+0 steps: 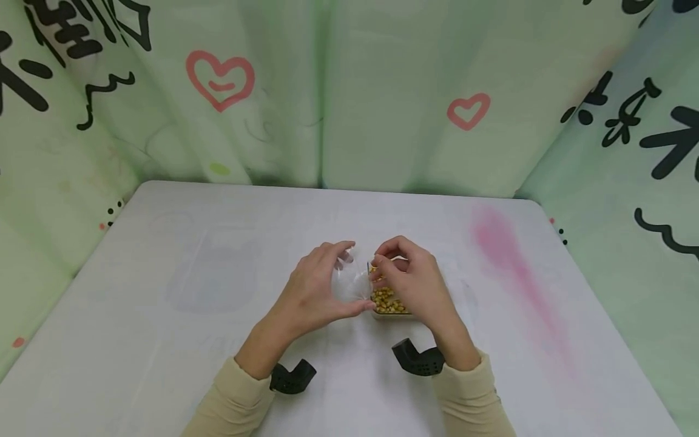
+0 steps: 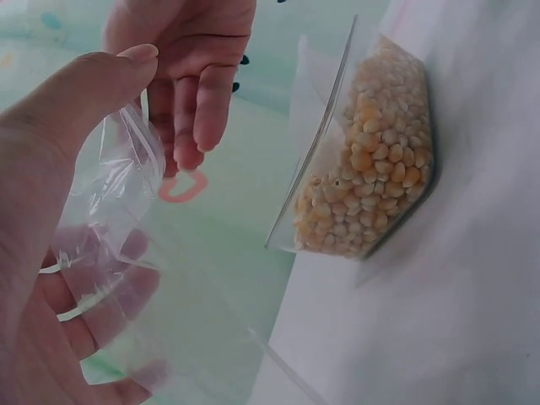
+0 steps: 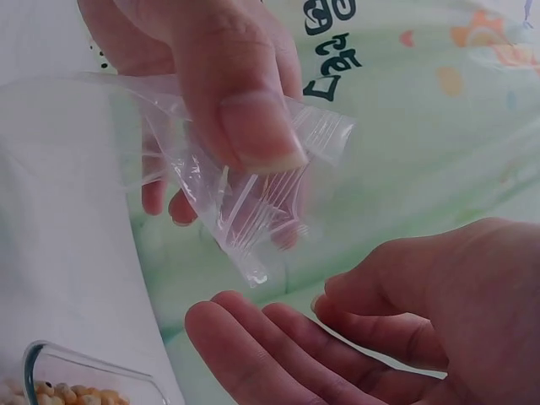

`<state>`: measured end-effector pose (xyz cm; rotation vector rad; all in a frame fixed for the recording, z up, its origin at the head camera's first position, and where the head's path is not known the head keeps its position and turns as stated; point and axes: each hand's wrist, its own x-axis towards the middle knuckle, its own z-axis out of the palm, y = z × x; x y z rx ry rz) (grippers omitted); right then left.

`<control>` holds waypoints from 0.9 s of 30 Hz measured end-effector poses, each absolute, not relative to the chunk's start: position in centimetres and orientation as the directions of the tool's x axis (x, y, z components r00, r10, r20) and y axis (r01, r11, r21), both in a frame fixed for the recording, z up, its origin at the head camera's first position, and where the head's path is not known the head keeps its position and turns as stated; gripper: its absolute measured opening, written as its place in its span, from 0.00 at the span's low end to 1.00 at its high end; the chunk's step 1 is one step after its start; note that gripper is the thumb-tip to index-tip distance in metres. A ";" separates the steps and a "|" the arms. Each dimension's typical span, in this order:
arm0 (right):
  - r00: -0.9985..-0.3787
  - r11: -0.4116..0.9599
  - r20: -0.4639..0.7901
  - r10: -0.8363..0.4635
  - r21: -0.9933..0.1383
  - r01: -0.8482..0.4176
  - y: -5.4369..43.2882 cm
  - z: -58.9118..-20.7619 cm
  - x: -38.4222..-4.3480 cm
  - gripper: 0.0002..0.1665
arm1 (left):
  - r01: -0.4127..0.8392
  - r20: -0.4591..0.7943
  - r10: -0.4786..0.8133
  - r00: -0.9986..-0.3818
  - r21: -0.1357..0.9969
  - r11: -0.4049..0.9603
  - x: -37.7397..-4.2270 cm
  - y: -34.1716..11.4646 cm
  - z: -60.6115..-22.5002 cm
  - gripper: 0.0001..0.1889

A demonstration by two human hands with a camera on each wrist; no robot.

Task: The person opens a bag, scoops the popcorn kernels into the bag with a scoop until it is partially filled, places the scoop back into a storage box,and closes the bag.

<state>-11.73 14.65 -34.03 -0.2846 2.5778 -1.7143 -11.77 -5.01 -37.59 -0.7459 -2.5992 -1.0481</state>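
Observation:
A clear plastic zip bag (image 1: 349,284) hangs from my left hand (image 1: 312,290), which holds it between thumb and fingers. The bag's ridged zip edge (image 3: 266,207) shows crumpled under the left thumb in the right wrist view. Just right of the bag, my right hand (image 1: 419,280) hovers with loosely bent fingers, and nothing shows between them. Below the hands, a clear rectangular container (image 1: 392,316) of yellow corn kernels (image 1: 386,301) stands on the table. My right hand partly hides it from the head view. Its kernels pile up behind the see-through wall (image 2: 336,110) in the left wrist view.
The white table (image 1: 164,340) carries a pink smear (image 1: 505,249) on its right side. Green printed curtains (image 1: 355,109) enclose the back and both sides. A black wrist mount (image 1: 293,377) sits on the left wrist, another (image 1: 419,359) on the right.

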 end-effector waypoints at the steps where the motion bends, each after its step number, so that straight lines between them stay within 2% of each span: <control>1: -0.982 0.384 0.072 -0.173 -0.913 -0.135 14.8 -34.1 -11.7 0.08 | 0.543 0.399 0.369 -0.839 0.573 0.614 -11.8 -5.0 -37.6 0.47; 12: -0.985 0.421 0.071 -0.157 -0.897 -0.132 16.5 -33.8 -11.5 0.07 | 0.544 0.377 0.393 -0.839 0.539 0.643 -12.9 -5.1 -37.2 0.50; 22: -0.993 0.516 0.090 -0.078 -0.849 -0.118 18.9 -33.2 -11.1 0.09 | 0.503 0.324 0.385 -0.864 0.581 0.640 -13.0 -5.7 -37.3 0.49; 27: -0.995 0.503 0.078 -0.055 -0.859 -0.095 19.8 -32.8 -11.3 0.12 | 0.478 0.302 0.370 -0.878 0.583 0.657 -13.1 -6.0 -37.3 0.49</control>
